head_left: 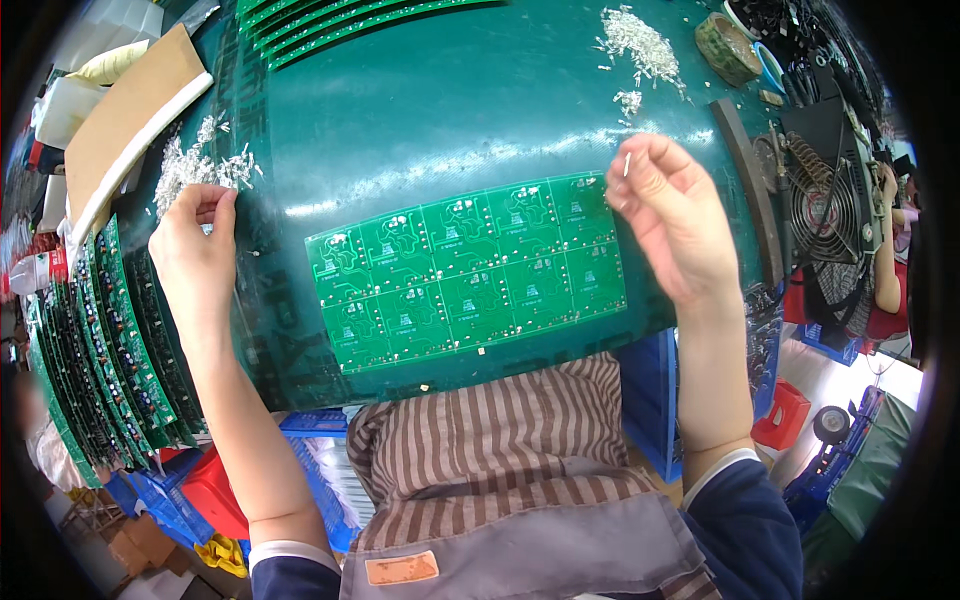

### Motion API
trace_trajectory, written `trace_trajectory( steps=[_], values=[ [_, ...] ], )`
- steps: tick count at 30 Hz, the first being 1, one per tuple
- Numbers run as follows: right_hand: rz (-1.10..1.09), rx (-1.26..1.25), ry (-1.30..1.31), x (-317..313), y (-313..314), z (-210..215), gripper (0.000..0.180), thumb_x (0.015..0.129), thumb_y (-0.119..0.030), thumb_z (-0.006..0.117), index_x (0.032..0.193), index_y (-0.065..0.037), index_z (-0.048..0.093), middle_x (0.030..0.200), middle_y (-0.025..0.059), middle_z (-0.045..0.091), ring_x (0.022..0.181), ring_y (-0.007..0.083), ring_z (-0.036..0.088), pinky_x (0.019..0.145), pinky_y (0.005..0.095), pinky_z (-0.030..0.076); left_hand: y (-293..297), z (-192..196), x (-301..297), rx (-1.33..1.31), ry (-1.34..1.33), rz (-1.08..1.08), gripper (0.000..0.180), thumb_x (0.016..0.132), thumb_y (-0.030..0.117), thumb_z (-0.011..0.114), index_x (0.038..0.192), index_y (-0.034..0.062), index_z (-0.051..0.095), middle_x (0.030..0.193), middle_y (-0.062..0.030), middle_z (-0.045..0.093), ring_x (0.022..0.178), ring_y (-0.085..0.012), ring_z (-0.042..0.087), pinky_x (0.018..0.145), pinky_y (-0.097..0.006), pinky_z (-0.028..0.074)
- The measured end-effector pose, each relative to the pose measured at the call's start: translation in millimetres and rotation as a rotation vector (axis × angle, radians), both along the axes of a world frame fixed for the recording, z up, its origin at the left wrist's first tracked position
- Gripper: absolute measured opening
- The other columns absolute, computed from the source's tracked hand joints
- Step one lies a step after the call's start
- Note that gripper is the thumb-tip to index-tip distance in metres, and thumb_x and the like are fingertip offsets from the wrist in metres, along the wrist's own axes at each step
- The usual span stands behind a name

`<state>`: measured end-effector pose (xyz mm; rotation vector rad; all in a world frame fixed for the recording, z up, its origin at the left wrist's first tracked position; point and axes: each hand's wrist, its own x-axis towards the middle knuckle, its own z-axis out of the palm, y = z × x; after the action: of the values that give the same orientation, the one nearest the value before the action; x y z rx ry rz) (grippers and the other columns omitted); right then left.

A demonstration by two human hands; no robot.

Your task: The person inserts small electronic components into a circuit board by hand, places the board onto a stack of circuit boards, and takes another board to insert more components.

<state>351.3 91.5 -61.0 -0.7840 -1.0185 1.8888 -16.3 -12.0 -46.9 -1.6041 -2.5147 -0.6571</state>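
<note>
A green circuit board panel (pixel 470 270), divided into several small boards, lies flat on the green mat (pixel 450 130) in front of me. My right hand (pixel 672 215) is raised over the panel's right end, thumb and fingers pinching a tiny whitish leaded component (pixel 628 163). At the left, my left hand (pixel 198 240) is at the near edge of a loose pile of whitish components (pixel 190 165). Its thumb and fingers are closed together, and what they hold, if anything, is hidden.
Another pile of components (pixel 640 45) lies at the far right. Populated boards (pixel 110 340) stand in a row at the left; more green boards (pixel 340 25) are stacked at the far edge. A dark bar (pixel 748 190) and a fan (pixel 822 208) border the right side.
</note>
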Motion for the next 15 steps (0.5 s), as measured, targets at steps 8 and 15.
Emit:
trace_trajectory(
  steps=[8,15],
  values=[
    [0.041,0.032,-0.178,-27,-41,12,0.012,0.095,-0.007,0.068,0.105,0.0,0.066,0.095,0.0118,0.073,0.08,0.0105,0.066,0.075,0.0246,0.054,-11,4,8,0.027,-0.209,0.139,0.014,0.081,0.01,0.073,0.088,-0.002,0.074,0.076,-0.0113,0.073,0.07,-0.0149,0.07,0.071,-0.028,0.054],
    [-0.086,0.67,-0.608,-47,-60,0,0.005,0.085,0.001,0.073,0.09,-0.002,0.073,0.084,0.0063,0.072,0.077,0.0154,0.066,0.07,0.0297,0.052,-20,-8,3,0.1,-0.273,0.119,0.022,0.085,0.011,0.072,0.103,-0.0003,0.074,0.087,-0.0102,0.075,0.076,-0.0116,0.069,0.074,-0.027,0.054]
  ],
)
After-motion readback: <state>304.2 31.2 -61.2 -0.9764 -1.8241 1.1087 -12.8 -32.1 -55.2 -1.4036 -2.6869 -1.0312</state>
